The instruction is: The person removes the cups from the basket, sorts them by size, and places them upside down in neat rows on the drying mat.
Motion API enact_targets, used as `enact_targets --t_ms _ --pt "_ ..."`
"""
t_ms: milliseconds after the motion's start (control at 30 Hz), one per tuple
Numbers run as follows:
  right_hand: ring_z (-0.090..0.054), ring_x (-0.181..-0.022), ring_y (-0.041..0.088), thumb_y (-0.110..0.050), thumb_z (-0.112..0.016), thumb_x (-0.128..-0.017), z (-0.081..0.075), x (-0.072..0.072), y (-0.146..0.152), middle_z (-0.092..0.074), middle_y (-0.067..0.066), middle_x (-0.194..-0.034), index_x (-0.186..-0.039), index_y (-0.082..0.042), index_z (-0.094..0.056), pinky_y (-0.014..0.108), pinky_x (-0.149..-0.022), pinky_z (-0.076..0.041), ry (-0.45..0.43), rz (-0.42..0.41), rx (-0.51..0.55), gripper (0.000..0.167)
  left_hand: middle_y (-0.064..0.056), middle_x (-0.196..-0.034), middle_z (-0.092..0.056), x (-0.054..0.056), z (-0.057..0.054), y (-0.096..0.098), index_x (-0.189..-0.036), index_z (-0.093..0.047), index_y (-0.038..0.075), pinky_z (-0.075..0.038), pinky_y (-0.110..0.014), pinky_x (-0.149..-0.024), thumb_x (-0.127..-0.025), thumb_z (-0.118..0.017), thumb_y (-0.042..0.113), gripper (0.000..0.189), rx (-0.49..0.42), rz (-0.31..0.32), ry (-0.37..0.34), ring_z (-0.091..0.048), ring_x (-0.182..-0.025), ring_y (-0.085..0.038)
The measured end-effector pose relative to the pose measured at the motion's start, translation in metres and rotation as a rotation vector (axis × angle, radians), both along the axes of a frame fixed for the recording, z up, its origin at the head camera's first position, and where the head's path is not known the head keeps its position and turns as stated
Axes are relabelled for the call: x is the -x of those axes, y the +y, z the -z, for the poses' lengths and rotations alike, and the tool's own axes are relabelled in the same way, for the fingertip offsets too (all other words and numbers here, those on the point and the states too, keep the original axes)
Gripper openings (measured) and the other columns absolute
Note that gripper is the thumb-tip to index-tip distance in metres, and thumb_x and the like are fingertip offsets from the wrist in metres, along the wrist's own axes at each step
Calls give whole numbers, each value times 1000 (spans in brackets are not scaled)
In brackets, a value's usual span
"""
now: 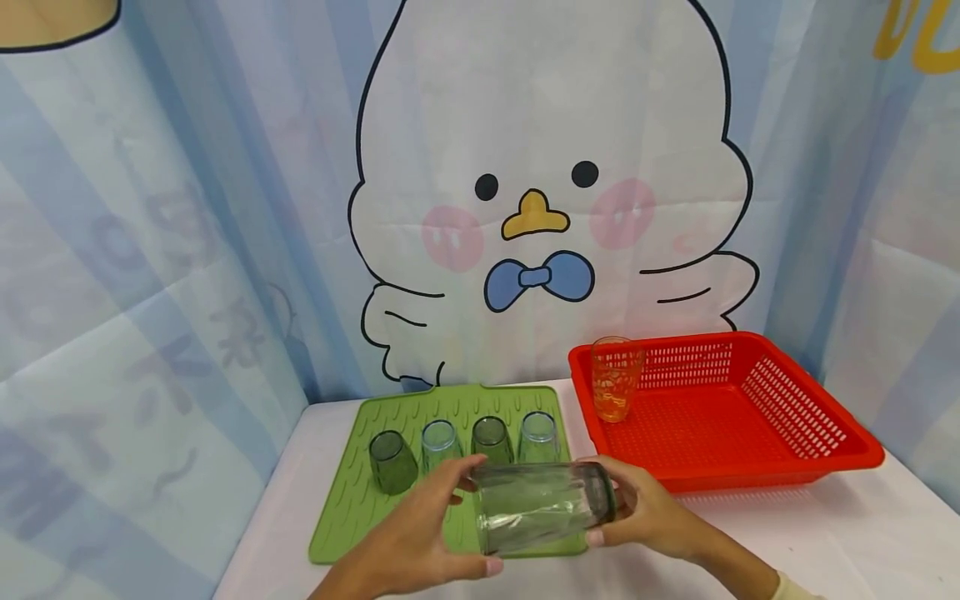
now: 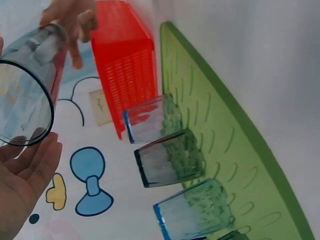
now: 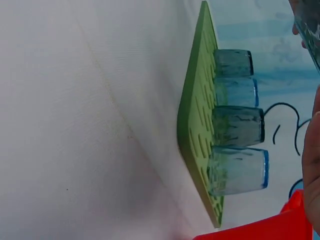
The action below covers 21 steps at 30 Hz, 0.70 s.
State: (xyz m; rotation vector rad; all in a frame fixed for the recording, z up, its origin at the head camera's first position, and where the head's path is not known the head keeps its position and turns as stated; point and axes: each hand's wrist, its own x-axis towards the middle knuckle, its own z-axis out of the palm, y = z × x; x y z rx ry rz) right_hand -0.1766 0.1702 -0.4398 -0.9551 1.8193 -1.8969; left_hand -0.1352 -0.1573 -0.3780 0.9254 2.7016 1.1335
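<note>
A clear drinking glass (image 1: pixel 536 508) lies on its side in the air between both hands, above the front of the green drying mat (image 1: pixel 341 508). My left hand (image 1: pixel 420 529) holds its left end, thumb below and fingers above; in the left wrist view the fingertips are at the dark rim. At the other end my right hand (image 1: pixel 652 512) grips the glass with thumb and fingers. Behind it on the mat stand a dark green glass (image 1: pixel 393 467), a blue-rimmed glass (image 1: pixel 440 442), a grey glass (image 1: pixel 492 440) and another blue-rimmed glass (image 1: pixel 539 437), in a row.
To the right sits a red plastic basket (image 1: pixel 735 479) with slotted walls. A tall patterned amber-looking glass (image 1: pixel 617 383) stands in its left back corner. A cartoon-printed curtain (image 1: pixel 540 125) hangs behind and at both sides of the white table (image 1: pixel 840 533).
</note>
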Motion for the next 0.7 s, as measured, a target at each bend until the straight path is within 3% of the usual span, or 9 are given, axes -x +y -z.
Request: enact_targets --t_ms 267,533,700 --pt "-71 -96 25 7 -70 -86 -8 -3 -4 -65 8 -122 -139 -5 -49 44 -77 -61 97 27 51 59 3 -136 -54 4 11 -3 -151 -33 21 -53 -37 -97 -80 -82 50 91 -18 43 -84 -56 -116 -12" --pt "-73 -86 20 10 -69 -85 -12 -9 -12 -64 2 -121 -139 -8 -51 40 -70 -62 141 47 90 60 5 -135 -56 3 19 -5 -148 -39 26 -54 -41 -93 -78 -81 56 87 32 9 -163 -58 -118 -16" --pt "-72 -87 21 9 -68 -86 -14 -12 -17 -62 2 -123 -138 -9 -52 39 -71 -62 120 56 112 58 8 -134 -55 3 23 -6 -149 -39 28 -53 -39 -92 -77 -80 58 88 42 -6 -213 -56 -117 -13"
